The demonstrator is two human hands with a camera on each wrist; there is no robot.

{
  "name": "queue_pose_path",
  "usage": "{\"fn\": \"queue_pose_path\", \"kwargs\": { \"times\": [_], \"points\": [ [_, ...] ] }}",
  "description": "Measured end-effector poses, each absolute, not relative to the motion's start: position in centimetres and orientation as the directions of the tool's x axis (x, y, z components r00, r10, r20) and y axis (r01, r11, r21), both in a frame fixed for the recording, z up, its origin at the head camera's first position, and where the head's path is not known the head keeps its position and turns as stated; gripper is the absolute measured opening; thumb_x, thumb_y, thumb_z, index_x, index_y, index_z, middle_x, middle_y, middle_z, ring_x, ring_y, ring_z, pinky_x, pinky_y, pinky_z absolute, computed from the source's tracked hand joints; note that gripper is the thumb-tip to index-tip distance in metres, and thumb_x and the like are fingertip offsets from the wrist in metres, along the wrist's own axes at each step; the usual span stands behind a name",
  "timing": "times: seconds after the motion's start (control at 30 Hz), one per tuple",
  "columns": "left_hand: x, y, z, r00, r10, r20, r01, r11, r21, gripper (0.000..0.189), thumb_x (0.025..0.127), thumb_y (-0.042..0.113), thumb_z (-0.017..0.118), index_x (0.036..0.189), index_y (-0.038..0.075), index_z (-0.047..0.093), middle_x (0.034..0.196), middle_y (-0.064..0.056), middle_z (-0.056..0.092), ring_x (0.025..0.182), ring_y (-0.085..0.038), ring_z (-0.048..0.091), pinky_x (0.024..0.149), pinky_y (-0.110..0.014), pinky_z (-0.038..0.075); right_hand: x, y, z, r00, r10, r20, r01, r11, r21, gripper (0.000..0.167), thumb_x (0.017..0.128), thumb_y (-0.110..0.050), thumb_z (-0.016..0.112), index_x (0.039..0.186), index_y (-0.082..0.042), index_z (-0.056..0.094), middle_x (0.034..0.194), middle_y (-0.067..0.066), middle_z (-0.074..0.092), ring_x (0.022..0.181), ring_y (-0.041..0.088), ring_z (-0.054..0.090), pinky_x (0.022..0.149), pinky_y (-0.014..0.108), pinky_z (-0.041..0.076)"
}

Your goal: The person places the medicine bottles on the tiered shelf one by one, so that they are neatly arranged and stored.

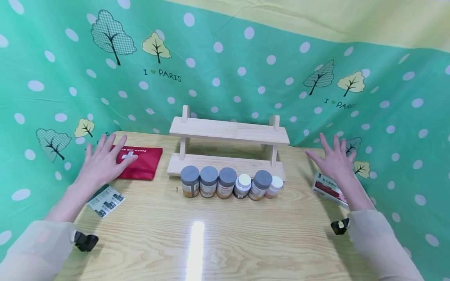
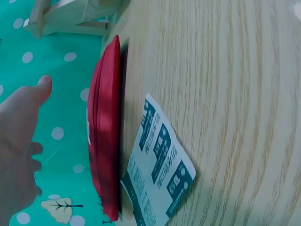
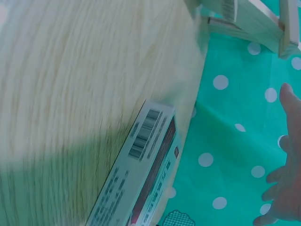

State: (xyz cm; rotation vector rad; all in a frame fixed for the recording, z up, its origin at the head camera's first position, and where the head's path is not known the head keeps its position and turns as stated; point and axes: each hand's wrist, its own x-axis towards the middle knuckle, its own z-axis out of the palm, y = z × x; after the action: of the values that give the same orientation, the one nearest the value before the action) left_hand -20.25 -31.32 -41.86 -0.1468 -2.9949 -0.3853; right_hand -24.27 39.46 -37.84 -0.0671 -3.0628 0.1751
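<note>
My left hand (image 1: 105, 162) hovers with fingers spread beside a red first aid kit pouch (image 1: 144, 164), overlapping its left part in the head view. In the left wrist view the pouch (image 2: 107, 127) lies apart from the hand (image 2: 19, 146). Below that hand is a white and dark green printed packet (image 1: 106, 201). On the far right my right hand (image 1: 335, 162) is held up, fingers spread, holding nothing. Close under it lies a white and red medicine box (image 1: 327, 186), whose barcode end (image 3: 146, 134) faces the right wrist camera.
A two-tier wooden rack (image 1: 228, 130) stands at the back of the wooden table (image 1: 246, 238). Along its front is a row of bottles: several grey-lidded jars (image 1: 209, 181) and two white-capped bottles (image 1: 242, 185). A green dotted curtain (image 1: 225, 70) hangs behind and at both sides.
</note>
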Motion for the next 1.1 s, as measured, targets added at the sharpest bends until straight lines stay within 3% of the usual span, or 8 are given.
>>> {"fn": "queue_pose_path", "kwargs": {
  "times": [0.2, 0.4, 0.7, 0.83, 0.97, 1.1],
  "points": [
    [-20.3, -30.4, -41.8, -0.986, 0.068, 0.154, 0.113, 0.944, 0.311, 0.09, 0.101, 0.064, 0.047, 0.166, 0.012, 0.015, 0.166, -0.033, 0.018, 0.154, -0.055, 0.01, 0.117, -0.082, 0.006, -23.9, 38.8, -37.6, -0.995, 0.082, 0.065, 0.068, 0.978, -0.197, 0.097, 0.095, -0.083, 0.03, 0.166, -0.029, -0.007, 0.168, 0.028, -0.018, 0.152, 0.06, -0.012, 0.108, 0.09, -0.001],
    [-20.0, -29.0, -42.1, -0.98, 0.05, 0.192, 0.125, 0.908, 0.401, 0.086, 0.102, 0.06, 0.048, 0.166, 0.011, 0.018, 0.162, -0.035, 0.027, 0.147, -0.058, 0.024, 0.115, -0.08, 0.019, -23.4, 37.9, -37.5, -0.987, 0.125, 0.101, 0.088, 0.946, -0.312, 0.095, 0.095, -0.081, 0.033, 0.166, -0.029, -0.004, 0.171, 0.025, -0.011, 0.155, 0.058, -0.005, 0.109, 0.09, 0.005],
    [-19.5, -26.7, -42.6, -0.996, -0.013, 0.086, 0.041, 0.796, 0.604, 0.084, 0.103, 0.058, 0.048, 0.168, 0.019, 0.009, 0.168, -0.03, 0.02, 0.151, -0.057, 0.02, 0.108, -0.086, 0.024, -22.0, 36.4, -37.3, -0.963, 0.22, 0.155, 0.101, 0.829, -0.55, 0.089, 0.097, -0.072, 0.046, 0.167, -0.034, 0.005, 0.174, 0.021, 0.005, 0.155, 0.056, 0.013, 0.113, 0.084, 0.018],
    [-19.4, -25.3, -42.8, -0.997, -0.03, 0.068, 0.027, 0.704, 0.71, 0.083, 0.103, 0.061, 0.045, 0.168, 0.022, 0.01, 0.169, -0.027, 0.022, 0.151, -0.054, 0.026, 0.111, -0.082, 0.027, -21.2, 35.3, -37.6, -0.946, 0.258, 0.194, 0.077, 0.764, -0.641, 0.086, 0.097, -0.068, 0.054, 0.166, -0.034, 0.015, 0.174, 0.014, 0.014, 0.159, 0.047, 0.015, 0.12, 0.078, 0.019],
    [-19.3, -24.0, -43.1, -0.998, -0.026, 0.059, 0.031, 0.614, 0.789, 0.08, 0.105, 0.058, 0.045, 0.168, 0.021, 0.011, 0.165, -0.026, 0.031, 0.145, -0.053, 0.038, 0.114, -0.075, 0.032, -20.8, 34.1, -38.2, -0.933, 0.262, 0.248, 0.007, 0.7, -0.714, 0.081, 0.097, -0.062, 0.06, 0.164, -0.032, 0.026, 0.171, 0.009, 0.027, 0.156, 0.039, 0.029, 0.122, 0.067, 0.029],
    [-19.4, -22.7, -43.4, -0.999, -0.018, 0.032, 0.017, 0.553, 0.833, 0.078, 0.106, 0.056, 0.043, 0.167, 0.019, 0.012, 0.163, -0.025, 0.036, 0.145, -0.051, 0.04, 0.117, -0.071, 0.033, -20.5, 33.3, -38.7, -0.923, 0.254, 0.29, -0.069, 0.63, -0.773, 0.075, 0.097, -0.055, 0.064, 0.161, -0.027, 0.036, 0.164, 0.009, 0.04, 0.148, 0.032, 0.042, 0.119, 0.057, 0.041]
  ]
}}
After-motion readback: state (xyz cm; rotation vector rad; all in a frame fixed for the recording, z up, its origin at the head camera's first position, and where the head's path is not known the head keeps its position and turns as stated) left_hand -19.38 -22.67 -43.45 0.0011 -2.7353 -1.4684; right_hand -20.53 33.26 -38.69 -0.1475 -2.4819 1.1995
